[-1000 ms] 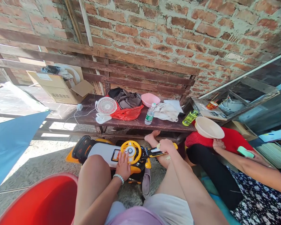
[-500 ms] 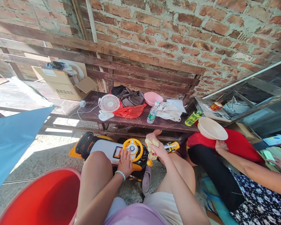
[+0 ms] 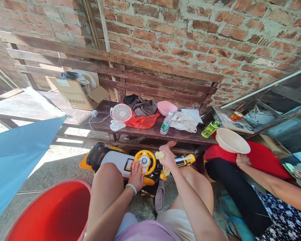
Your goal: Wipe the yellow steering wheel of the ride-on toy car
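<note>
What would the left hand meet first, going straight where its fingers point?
Probably the upper-left rim of the yellow steering wheel, which the left hand seems to touch, though depth is unclear.

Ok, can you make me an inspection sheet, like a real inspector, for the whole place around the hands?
Surface: dark wooden bench, sunlit toward its left end.
Things at hand: pale yellow item, bunched, exact kind unclear; yellow steering wheel on a ride-on toy vehicle.
Clutter: white fan, red plastic bag, pink basin, green-labelled water bottle, white cloth, lime-green bottle and open cardboard box, all on the bench.
Hands: left hand rests on the steering wheel; right hand grips the pale yellow item.
Cables: white cable near the fan and a white adapter; full run hard to follow.
Surroundings: brick wall behind; red tub lower left; another person's hand at a cream basin.
</note>
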`<state>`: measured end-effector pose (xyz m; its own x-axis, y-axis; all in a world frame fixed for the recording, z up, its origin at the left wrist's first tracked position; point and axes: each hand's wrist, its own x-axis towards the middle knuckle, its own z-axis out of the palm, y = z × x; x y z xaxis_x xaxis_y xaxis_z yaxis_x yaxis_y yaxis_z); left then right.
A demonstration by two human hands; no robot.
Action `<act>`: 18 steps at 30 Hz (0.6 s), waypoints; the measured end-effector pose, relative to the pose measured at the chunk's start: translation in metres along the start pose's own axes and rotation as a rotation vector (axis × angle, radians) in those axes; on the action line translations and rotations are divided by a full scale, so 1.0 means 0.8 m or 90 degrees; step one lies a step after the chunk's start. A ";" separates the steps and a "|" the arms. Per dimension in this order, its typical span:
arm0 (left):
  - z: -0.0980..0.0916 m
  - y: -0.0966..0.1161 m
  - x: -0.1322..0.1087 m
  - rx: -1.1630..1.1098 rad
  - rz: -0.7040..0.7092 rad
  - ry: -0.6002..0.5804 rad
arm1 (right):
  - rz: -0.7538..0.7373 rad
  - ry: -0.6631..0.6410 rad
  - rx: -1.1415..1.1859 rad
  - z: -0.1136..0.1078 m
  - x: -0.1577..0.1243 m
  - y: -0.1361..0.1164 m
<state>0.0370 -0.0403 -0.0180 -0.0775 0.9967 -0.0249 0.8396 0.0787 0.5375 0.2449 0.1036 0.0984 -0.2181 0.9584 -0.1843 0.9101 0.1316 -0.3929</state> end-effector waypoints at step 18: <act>-0.010 0.013 -0.003 0.022 -0.022 -0.017 | 0.058 0.203 0.015 -0.019 -0.045 0.108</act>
<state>0.0415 -0.0421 -0.0057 -0.0929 0.9935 -0.0657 0.8551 0.1134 0.5058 0.3365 0.0842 0.0852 -0.0122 0.9974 0.0703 0.9117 0.0400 -0.4089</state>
